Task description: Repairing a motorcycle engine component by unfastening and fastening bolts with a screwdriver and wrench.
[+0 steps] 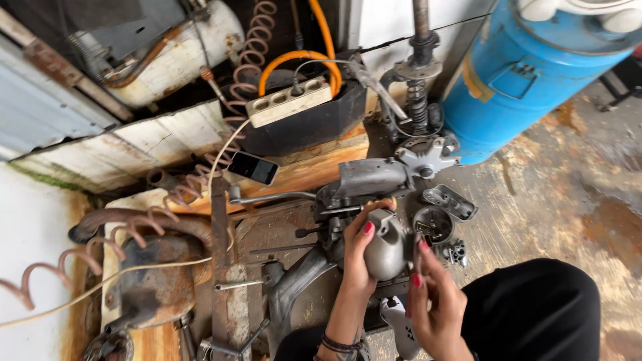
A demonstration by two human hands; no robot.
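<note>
A head-worn camera looks down on a cluttered, rust-stained workshop floor [588, 194].

At two o'clock, the largest thing in view is a blue cylindrical tank [528, 80], tilted, its lower end near the middle of the frame. At eleven o'clock lies a dirty white tank [180, 57], with a pale coiled air hose [244, 73] trailing from it down toward eight o'clock. At eight o'clock sits a rusty iron vise-like block [157, 287] on a worn wooden counter [144, 341]. Just above centre, at twelve o'clock, a black box [307, 124] carries a cream power strip [289, 101] with an orange hose [301, 57] looped over it. A dark phone [253, 167] lies just left of centre on a wooden plank.

At centre stands a grey metal machine body [371, 179], with a toothed metal disc [426, 157] at its one o'clock and a spring-wrapped shaft [418, 100] above that. A round black cup-shaped part [433, 224] lies at its four o'clock, beside a small grey cover plate [451, 200].

Just below centre, at six o'clock, the left hand [358, 257] wraps around a rounded grey metal housing [386, 247], its grip pinching the left side, thumb on top. The right hand [435, 301] meets the housing from the right, fingers spread, fingertips touching its edge. Both hands have red nails. The person's black-clad knee [535, 307] fills five o'clock.
</note>
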